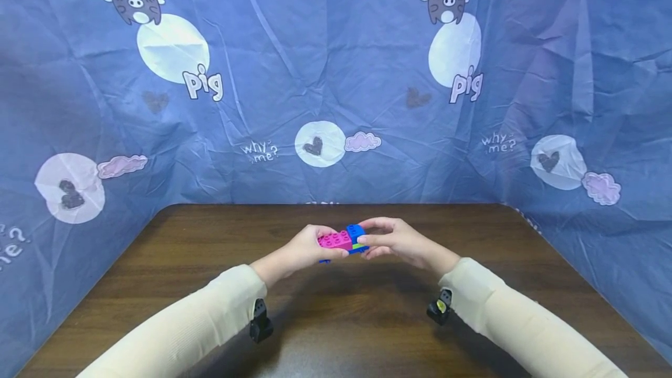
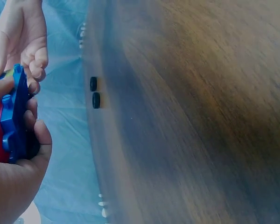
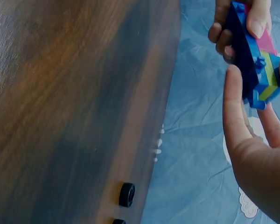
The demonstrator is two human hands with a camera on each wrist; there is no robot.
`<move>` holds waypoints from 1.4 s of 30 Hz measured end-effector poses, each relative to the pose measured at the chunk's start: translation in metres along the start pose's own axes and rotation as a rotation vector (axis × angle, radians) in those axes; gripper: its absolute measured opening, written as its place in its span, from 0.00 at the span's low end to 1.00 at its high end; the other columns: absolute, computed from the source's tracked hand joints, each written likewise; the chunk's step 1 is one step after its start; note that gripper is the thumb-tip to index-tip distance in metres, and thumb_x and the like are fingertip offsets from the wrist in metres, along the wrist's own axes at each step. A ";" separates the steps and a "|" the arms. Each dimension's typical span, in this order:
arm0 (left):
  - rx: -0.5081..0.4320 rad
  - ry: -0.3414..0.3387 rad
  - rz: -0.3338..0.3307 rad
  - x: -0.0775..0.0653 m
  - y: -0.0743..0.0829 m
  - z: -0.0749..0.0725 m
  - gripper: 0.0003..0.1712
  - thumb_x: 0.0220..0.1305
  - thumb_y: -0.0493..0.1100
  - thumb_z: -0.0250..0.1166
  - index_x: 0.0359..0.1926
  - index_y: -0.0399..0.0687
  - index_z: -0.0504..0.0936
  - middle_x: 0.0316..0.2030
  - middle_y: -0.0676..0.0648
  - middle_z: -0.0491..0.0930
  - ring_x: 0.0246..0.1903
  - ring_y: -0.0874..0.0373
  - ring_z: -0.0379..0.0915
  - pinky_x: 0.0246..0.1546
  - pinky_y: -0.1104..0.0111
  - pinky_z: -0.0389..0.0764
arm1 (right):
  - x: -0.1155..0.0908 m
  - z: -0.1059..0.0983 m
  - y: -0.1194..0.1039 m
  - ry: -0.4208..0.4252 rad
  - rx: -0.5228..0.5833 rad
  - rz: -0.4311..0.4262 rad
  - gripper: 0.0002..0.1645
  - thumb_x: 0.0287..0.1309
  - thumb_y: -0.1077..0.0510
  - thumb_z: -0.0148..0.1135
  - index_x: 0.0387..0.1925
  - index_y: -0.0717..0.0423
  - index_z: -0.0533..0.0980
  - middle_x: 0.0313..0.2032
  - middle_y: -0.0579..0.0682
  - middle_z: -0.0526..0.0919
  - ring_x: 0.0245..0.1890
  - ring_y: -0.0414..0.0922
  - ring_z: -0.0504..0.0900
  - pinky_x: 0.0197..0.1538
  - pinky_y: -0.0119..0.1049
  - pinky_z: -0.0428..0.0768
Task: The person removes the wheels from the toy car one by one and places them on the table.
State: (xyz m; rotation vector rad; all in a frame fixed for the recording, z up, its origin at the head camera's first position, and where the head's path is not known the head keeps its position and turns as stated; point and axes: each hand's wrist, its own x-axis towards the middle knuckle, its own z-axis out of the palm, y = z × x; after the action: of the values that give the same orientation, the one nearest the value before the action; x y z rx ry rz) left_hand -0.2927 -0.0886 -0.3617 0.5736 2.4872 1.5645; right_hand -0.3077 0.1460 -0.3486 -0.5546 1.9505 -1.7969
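Both hands hold a toy block car [image 1: 336,241] raised over the table, in the middle of the head view. Its long blue base [image 3: 242,51] has small pegs along the side. A pink studded brick [image 1: 336,240] sits on one end; on the other, a blue brick [image 1: 354,232] is stacked on a lime green layer [image 3: 270,74]. My left hand [image 1: 310,247] grips the pink end, thumb along the near side. At the blue end, my right hand [image 1: 401,242] pinches the bricks between thumb and fingers, one finger reaching the base's underside.
Two small black wheels [image 2: 96,100] stand on the brown wooden table [image 1: 336,319] near its far edge in the left wrist view. Behind the table hangs a blue printed cloth [image 1: 325,74]. A black wrist camera [image 1: 259,321] sits below the left sleeve.
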 end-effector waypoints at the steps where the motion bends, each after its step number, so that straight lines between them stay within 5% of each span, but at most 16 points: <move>1: -0.007 0.001 -0.003 0.000 0.000 0.000 0.22 0.54 0.44 0.74 0.45 0.35 0.81 0.31 0.48 0.82 0.29 0.61 0.74 0.31 0.71 0.77 | 0.000 0.001 0.001 0.010 -0.006 -0.012 0.34 0.59 0.61 0.66 0.62 0.72 0.65 0.38 0.55 0.85 0.34 0.47 0.87 0.44 0.41 0.84; 13: -0.148 0.111 -0.057 -0.002 -0.006 0.000 0.27 0.53 0.44 0.74 0.53 0.38 0.78 0.40 0.44 0.82 0.35 0.58 0.76 0.45 0.54 0.80 | 0.001 0.006 0.003 0.099 -0.037 -0.065 0.37 0.57 0.60 0.68 0.62 0.76 0.66 0.44 0.63 0.84 0.32 0.48 0.87 0.47 0.49 0.83; 21: -0.320 0.242 -0.131 -0.008 -0.004 0.006 0.29 0.60 0.40 0.67 0.59 0.30 0.71 0.49 0.35 0.79 0.42 0.56 0.78 0.52 0.60 0.78 | -0.001 0.005 0.006 0.185 0.028 -0.075 0.31 0.58 0.67 0.64 0.59 0.77 0.65 0.39 0.58 0.84 0.33 0.47 0.87 0.48 0.50 0.82; 26: -0.493 0.207 -0.171 -0.014 0.002 0.011 0.31 0.68 0.38 0.60 0.62 0.19 0.61 0.53 0.26 0.75 0.40 0.57 0.81 0.56 0.58 0.76 | -0.002 0.006 0.006 0.202 0.018 -0.076 0.29 0.59 0.66 0.63 0.58 0.75 0.65 0.39 0.57 0.85 0.33 0.47 0.87 0.51 0.53 0.79; 31: -0.617 0.183 -0.187 -0.018 0.005 0.013 0.27 0.71 0.38 0.56 0.59 0.18 0.62 0.53 0.23 0.75 0.37 0.54 0.83 0.54 0.61 0.77 | -0.002 0.009 0.008 0.221 0.043 -0.092 0.29 0.59 0.67 0.63 0.58 0.75 0.64 0.38 0.54 0.84 0.32 0.45 0.86 0.49 0.49 0.81; 36: -0.740 0.204 -0.228 -0.017 0.007 0.011 0.28 0.71 0.38 0.55 0.59 0.16 0.60 0.39 0.34 0.82 0.34 0.54 0.84 0.51 0.62 0.79 | -0.001 0.014 0.011 0.246 0.068 -0.115 0.26 0.57 0.71 0.62 0.56 0.75 0.65 0.37 0.53 0.84 0.32 0.44 0.86 0.49 0.48 0.82; 42: -0.749 0.220 -0.238 -0.016 0.007 0.008 0.27 0.72 0.38 0.54 0.60 0.17 0.61 0.36 0.40 0.81 0.35 0.54 0.83 0.52 0.63 0.78 | 0.000 0.016 0.013 0.193 0.092 -0.096 0.24 0.56 0.70 0.64 0.52 0.70 0.67 0.39 0.54 0.83 0.35 0.48 0.87 0.54 0.55 0.77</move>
State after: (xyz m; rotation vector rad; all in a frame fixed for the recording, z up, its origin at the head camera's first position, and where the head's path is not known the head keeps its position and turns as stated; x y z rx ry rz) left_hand -0.2740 -0.0849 -0.3601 -0.0090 1.7661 2.3292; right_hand -0.2982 0.1338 -0.3625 -0.4672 1.9821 -2.0563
